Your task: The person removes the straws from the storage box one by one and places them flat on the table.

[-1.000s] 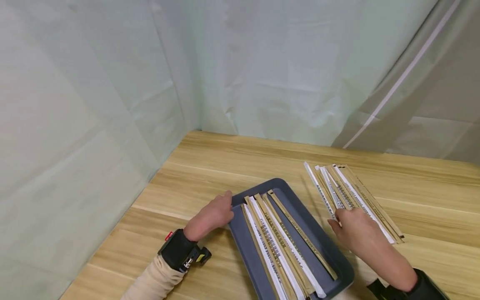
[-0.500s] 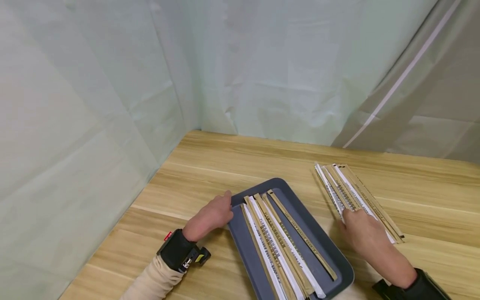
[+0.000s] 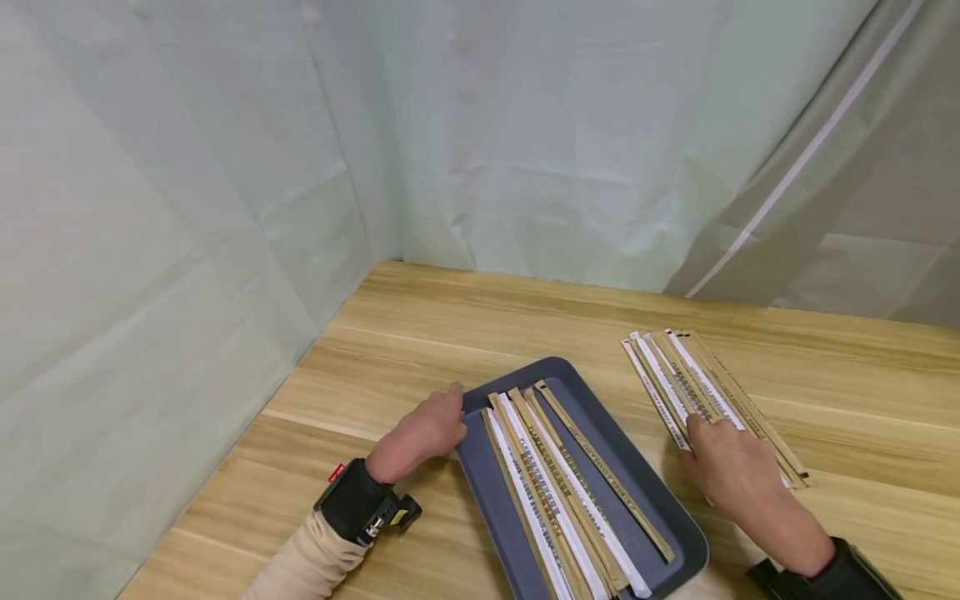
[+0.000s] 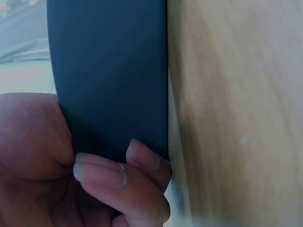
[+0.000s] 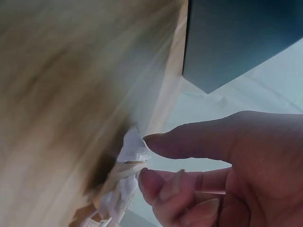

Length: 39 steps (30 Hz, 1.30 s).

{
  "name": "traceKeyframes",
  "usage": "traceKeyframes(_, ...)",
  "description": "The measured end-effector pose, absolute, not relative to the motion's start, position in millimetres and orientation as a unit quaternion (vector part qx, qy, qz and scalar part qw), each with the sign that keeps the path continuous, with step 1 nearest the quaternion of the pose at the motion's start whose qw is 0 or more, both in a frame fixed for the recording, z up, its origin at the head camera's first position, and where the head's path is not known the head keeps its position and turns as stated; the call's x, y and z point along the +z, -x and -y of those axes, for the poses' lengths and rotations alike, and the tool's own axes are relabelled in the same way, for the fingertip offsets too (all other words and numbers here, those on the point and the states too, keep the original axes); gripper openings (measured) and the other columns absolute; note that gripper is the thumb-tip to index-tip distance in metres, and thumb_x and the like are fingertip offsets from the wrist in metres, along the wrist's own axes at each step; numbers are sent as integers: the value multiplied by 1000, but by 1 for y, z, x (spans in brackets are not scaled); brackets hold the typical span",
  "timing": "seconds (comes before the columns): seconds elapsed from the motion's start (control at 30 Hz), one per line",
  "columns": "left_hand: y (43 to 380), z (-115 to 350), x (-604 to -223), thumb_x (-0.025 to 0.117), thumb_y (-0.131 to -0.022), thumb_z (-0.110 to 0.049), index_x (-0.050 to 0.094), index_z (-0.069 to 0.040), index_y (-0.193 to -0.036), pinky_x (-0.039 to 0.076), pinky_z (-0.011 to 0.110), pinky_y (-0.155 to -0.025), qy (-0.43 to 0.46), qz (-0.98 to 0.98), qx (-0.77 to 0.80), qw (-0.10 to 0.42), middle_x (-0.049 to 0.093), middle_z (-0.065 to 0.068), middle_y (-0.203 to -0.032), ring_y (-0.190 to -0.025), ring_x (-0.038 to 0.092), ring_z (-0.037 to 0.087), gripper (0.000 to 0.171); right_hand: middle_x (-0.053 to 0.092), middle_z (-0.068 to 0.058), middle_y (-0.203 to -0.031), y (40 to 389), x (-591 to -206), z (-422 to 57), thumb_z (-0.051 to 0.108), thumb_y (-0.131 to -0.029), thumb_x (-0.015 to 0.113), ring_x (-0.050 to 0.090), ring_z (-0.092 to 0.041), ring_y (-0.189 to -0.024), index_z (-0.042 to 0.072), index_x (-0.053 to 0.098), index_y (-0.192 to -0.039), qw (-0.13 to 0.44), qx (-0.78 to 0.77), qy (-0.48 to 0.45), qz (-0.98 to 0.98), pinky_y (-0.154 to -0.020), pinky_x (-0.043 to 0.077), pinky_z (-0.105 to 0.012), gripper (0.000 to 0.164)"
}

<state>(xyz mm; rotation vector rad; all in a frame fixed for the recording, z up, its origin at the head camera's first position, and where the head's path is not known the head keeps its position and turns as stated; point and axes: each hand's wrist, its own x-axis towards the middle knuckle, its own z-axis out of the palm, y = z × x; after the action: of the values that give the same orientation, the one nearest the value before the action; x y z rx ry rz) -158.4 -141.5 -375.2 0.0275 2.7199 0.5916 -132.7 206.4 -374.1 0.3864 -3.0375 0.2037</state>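
My left hand [image 3: 429, 425] grips the dark grey tray [image 3: 480, 492] at its far left corner. In the left wrist view, curled fingers [image 4: 106, 177] lie against the tray's outer wall [image 4: 111, 71]. A row of white and brown paper-wrapped straws [image 3: 558, 492] lies slantwise in the tray. To the tray's right, on the table, is a second bunch of paper-wrapped straws [image 3: 701, 375]. My right hand [image 3: 738, 475] covers this bunch's near end. The right wrist view has thumb and fingertips pinching at a white wrapper end [image 5: 132, 146]; how many straws they hold is unclear.
The wood-grain table [image 3: 360, 367] reaches back to pale hanging sheets [image 3: 570, 167]. Another sheet [image 3: 187, 250] stands along the table's left edge. A dark tray corner [image 5: 227, 47] is close to the right hand in its wrist view.
A white straw that lay apart at the bunch's left has come in beside it. My right hand has moved slightly right and nearer to me. The left hand and tray stay put.
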Motion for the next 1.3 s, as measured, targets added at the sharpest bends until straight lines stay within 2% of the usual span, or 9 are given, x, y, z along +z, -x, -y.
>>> traceKeyframes(0.13,158,142,-375,51,-92,-2,37,11,-137,40,30,-54,-11,-961,211,176,55,16,-91,-69,52,22,49,50,-10,-58,132,-374,-207,14,-81,72,51,-24,-48,5,49,-74,35,62,-131,989,-37,35,-40,26)
traceKeyframes(0.33,156,143,-375,50,-91,-1,45,10,-123,37,28,-49,-20,-962,218,164,53,12,-77,-60,50,20,34,51,-9,-58,132,-372,-205,13,-80,71,50,-24,-47,6,49,-76,41,64,-132,988,-37,35,-41,24)
traceKeyframes(0.47,156,142,-374,49,-92,-1,43,10,-125,36,28,-49,-18,-960,225,168,52,12,-76,-59,49,19,35,49,-3,-54,125,-367,-196,13,-81,71,47,-19,-45,9,56,-82,53,86,-149,984,-37,33,-38,16)
traceKeyframes(0.67,157,142,-372,49,-93,-2,41,10,-130,37,28,-50,-13,-958,226,175,52,13,-80,-61,50,20,40,36,12,-50,108,-360,-175,6,-78,74,29,-3,-41,13,59,-84,106,128,-225,960,-37,25,-25,18)
traceKeyframes(0.8,158,143,-372,50,-92,-2,43,9,-125,38,29,-50,-20,-960,221,171,52,13,-79,-61,50,21,35,38,14,-56,102,-364,-162,4,-74,76,31,1,-44,17,55,-75,154,130,-254,946,-39,27,-23,24)
traceKeyframes(0.9,157,143,-373,50,-91,-1,45,8,-119,38,29,-51,-25,-961,219,168,52,12,-77,-62,50,20,30,42,13,-60,98,-369,-152,5,-75,76,35,-1,-47,18,53,-71,116,129,-254,951,-42,31,-23,26)
traceKeyframes(1.1,158,143,-373,50,-91,-1,45,7,-119,36,29,-51,-21,-958,225,174,51,12,-77,-62,48,21,29,51,-5,-62,94,-375,-136,7,-80,72,48,-18,-46,6,56,-75,-39,101,-238,965,-42,40,-34,17)
traceKeyframes(1.2,157,143,-374,50,-91,-1,44,8,-122,37,29,-52,-21,-958,227,176,51,12,-79,-62,49,21,32,47,-7,-57,93,-374,-134,0,-79,65,43,-17,-43,5,55,-75,-109,151,-225,956,-42,36,-34,13)
traceKeyframes(1.3,157,144,-374,50,-91,-1,43,9,-126,36,29,-52,-25,-957,228,178,51,12,-79,-62,48,20,37,42,0,-53,92,-369,-138,-2,-78,63,35,-9,-42,10,51,-71,-106,205,-249,941,-42,31,-27,19)
